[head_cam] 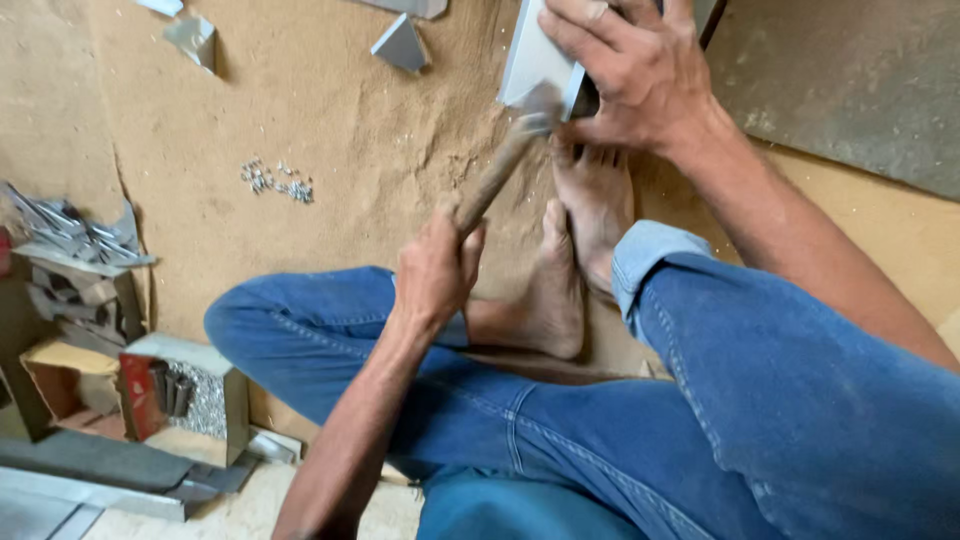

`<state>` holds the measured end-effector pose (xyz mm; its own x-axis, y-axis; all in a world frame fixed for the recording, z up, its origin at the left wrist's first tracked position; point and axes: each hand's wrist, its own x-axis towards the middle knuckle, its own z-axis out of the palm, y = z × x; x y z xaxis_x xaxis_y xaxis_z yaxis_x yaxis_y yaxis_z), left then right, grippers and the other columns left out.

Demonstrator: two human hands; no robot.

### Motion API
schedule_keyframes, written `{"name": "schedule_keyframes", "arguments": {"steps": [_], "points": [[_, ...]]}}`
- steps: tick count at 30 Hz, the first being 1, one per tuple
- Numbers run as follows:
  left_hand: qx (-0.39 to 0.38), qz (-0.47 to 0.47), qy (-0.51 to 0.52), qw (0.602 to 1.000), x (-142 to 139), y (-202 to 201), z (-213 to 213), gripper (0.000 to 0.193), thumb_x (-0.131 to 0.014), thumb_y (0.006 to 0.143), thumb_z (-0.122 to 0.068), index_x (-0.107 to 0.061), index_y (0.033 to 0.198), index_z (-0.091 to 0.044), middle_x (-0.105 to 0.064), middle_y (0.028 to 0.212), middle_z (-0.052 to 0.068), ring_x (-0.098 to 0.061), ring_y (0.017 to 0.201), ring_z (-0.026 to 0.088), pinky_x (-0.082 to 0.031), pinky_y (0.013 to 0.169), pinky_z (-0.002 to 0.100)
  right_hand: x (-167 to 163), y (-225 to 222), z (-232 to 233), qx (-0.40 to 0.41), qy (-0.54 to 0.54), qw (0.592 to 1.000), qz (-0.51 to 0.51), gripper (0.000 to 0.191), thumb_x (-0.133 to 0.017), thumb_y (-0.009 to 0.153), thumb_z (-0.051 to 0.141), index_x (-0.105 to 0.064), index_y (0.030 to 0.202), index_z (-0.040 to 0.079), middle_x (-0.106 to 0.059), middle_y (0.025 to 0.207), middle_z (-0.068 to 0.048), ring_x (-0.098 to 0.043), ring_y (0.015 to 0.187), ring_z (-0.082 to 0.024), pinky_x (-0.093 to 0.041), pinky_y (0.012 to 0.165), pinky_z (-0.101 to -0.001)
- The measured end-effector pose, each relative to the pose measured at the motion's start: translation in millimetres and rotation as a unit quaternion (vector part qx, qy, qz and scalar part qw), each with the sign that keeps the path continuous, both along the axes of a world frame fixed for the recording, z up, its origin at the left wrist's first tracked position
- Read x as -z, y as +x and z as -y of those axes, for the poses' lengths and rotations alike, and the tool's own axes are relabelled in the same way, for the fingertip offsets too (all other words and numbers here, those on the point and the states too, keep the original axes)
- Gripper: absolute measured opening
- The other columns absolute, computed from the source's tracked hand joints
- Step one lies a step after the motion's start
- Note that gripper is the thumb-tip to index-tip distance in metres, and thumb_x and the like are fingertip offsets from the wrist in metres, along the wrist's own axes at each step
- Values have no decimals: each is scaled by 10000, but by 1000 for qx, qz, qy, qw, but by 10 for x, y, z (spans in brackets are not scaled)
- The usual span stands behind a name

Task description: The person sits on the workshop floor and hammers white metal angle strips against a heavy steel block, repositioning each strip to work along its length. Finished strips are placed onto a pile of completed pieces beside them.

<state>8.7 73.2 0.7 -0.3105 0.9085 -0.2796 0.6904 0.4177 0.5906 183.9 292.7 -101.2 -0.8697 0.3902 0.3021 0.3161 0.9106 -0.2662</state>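
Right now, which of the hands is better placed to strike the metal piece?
The left hand. It grips the hammer by its wooden handle, with the head already at the edge of the grey metal piece. The right hand is busy pressing that piece down on the floor.

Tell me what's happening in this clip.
A person in blue jeans sits barefoot on a brown board floor. The left hand grips a wooden-handled hammer, its head at the edge of a pale grey sheet-metal piece that the right hand presses down. Small silver fasteners lie scattered to the left, and metal offcuts are piled at the frame's left edge.
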Motion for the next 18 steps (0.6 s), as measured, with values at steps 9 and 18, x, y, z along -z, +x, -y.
{"name": "schedule_keyframes", "arguments": {"steps": [9,18], "points": [[11,-16,118,993,599,21,483,300,-731,943,-180,-596,1181,-59,-669,934,239,-656,787,472,-515,633,525,-185,-66,27,16,90,994,60,846,-886,685,380,-643,1455,125,-616,1513,15,-538,1377,-209,-323,1186,-532],[-77,156,75,982,376,-93,850,144,-674,987,-155,-617,1076,-57,-693,764,123,-713,630,281,-542,603,376,-576,-759,-313,1,-28,982,185,503,-506,1085,521,-730,1016,75,-680,812,-104,-634,695,-255,-515,625,-398]]}}
